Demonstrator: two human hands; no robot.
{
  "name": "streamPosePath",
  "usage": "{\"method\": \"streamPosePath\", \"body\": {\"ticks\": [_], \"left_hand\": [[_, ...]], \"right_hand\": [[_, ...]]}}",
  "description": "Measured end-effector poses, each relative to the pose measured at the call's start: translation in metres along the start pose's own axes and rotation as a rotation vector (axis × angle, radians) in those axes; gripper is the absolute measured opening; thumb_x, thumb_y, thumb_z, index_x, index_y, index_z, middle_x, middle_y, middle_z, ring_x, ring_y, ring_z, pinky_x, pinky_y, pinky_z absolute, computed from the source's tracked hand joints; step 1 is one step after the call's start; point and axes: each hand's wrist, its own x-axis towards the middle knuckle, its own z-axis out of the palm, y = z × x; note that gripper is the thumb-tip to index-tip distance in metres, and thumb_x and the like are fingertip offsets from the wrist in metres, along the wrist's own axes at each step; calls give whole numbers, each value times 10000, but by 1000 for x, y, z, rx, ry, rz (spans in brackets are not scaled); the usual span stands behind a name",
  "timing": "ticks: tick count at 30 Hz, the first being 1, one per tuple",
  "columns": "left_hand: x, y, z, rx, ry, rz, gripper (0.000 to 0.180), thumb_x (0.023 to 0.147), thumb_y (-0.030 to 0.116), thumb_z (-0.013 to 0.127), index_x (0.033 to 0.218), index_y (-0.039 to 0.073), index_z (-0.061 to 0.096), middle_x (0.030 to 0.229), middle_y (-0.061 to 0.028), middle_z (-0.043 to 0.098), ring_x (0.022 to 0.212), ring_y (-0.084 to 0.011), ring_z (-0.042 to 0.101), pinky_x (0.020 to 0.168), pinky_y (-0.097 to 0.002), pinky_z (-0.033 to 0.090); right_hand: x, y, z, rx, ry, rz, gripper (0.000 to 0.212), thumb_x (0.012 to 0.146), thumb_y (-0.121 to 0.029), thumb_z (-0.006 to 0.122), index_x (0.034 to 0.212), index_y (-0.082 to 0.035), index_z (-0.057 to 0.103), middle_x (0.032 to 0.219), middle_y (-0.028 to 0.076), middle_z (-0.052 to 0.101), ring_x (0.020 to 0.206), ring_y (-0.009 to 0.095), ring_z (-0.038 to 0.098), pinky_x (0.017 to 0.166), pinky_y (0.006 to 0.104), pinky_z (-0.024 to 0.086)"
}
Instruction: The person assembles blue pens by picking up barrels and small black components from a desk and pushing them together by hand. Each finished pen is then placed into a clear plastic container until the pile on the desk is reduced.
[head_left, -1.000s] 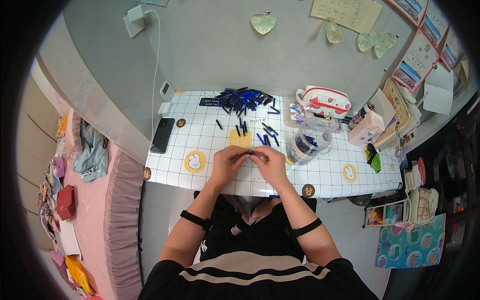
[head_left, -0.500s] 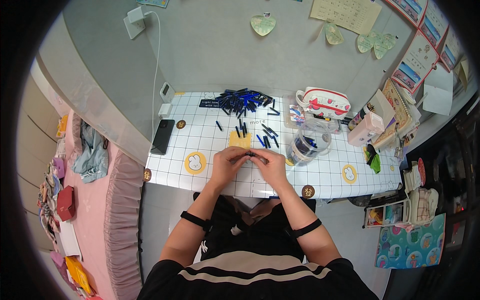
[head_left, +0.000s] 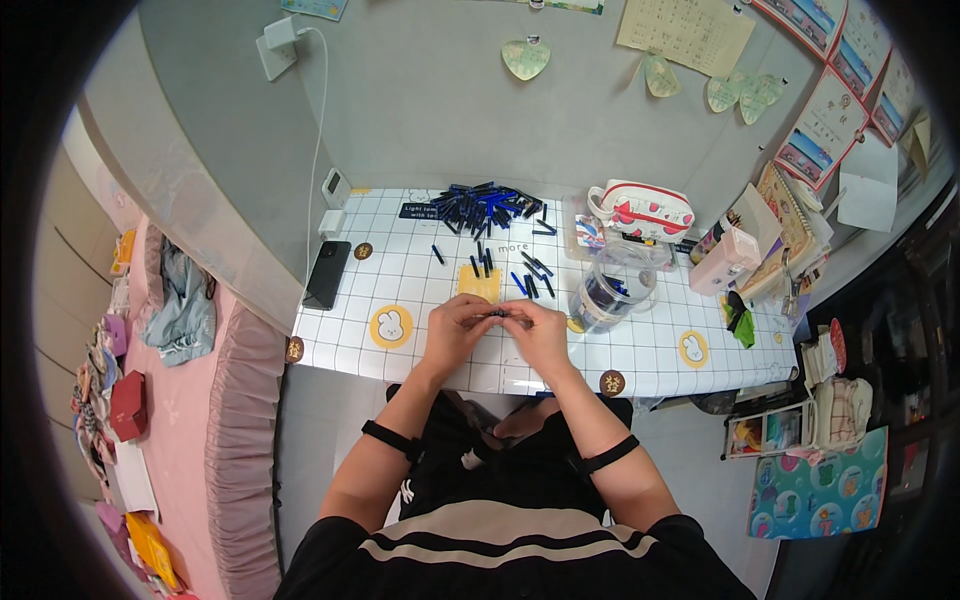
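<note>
My left hand (head_left: 455, 332) and my right hand (head_left: 541, 338) meet above the front part of the table (head_left: 640, 365). Pinched between the fingertips of both is a small dark ink cartridge (head_left: 500, 314), mostly covered by the fingers. Just beyond my hands lie several loose cartridges (head_left: 486, 262), black and dark blue, around a yellow printed square. A large heap of the same cartridges (head_left: 485, 208) is spread at the back of the table. To the right of my right hand stands a clear plastic jar (head_left: 598, 308) with some cartridges inside.
At the left edge lies a black phone (head_left: 327, 275) beside a white cable (head_left: 318, 150). A white pencil case with red prints (head_left: 645, 210) rests at the back right. A pink holder (head_left: 725, 262) and upright notebooks (head_left: 785, 220) fill the right end. A wall bounds the back.
Both hands stay together over the same spot, the fingertips shifting slightly on the dark cartridge. The view has tilted a little; the things on the table have not moved.
</note>
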Motion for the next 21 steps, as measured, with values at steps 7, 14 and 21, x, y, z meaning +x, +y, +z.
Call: {"method": "streamPosePath", "body": {"ticks": [7,14,21], "left_hand": [[2,15,-3,107,-37,-42,117,622,18,563,735,-9,556,679,-88,526,561,-158,527,507,-225,427],[9,34,-20,291,-185,158,100,608,-11,561,707,5,551,675,-89,533,572,-177,527,510,-222,425],[22,61,-2,42,-60,401,149,612,-17,556,755,21,539,678,-68,542,614,-182,527,507,-232,420]], "right_hand": [[-1,-5,1,-155,40,-97,164,594,4,569,752,-16,530,653,85,556,588,164,555,511,224,434],[-5,-14,-2,-246,164,-298,170,561,-7,595,718,-27,532,639,85,548,572,195,544,488,240,423],[-1,-50,-43,-167,208,-311,135,593,13,570,721,-17,538,676,78,560,569,171,546,483,221,418]]}}
